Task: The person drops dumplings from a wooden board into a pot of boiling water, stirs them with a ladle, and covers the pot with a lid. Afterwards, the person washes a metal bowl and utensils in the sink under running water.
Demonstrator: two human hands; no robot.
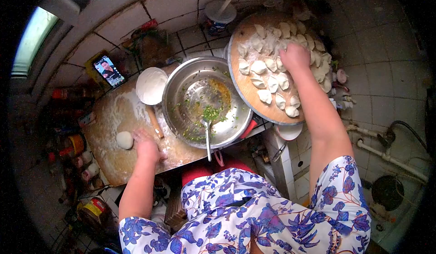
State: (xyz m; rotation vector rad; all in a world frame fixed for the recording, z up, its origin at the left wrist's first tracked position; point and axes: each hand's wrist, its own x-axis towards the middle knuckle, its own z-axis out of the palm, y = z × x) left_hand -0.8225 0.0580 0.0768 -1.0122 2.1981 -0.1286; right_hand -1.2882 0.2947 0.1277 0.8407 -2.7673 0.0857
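Observation:
On the round wooden board (248, 89) lie several white dumplings (259, 67). My right hand (295, 57) reaches over them near the board's middle, its fingers curled down among the dumplings; what they hold, if anything, is hidden. My left hand (147, 146) rests with spread fingers on the floured wooden board (106, 122), just right of a ball of dough (125, 140). A rolling pin (155, 123) lies above that hand. Between the two boards, a large metal bowl (171, 111) holds a spoon (207, 136) and a little green filling (210, 113).
A bowl of flour (151, 86) touches the metal bowl's left side. Behind it, a lit phone (109, 71) leans near the wall. A lidded tub (220, 12) stands at the back. Jars and bottles (91, 171) crowd the left edge. White pipes (390, 158) run at the right.

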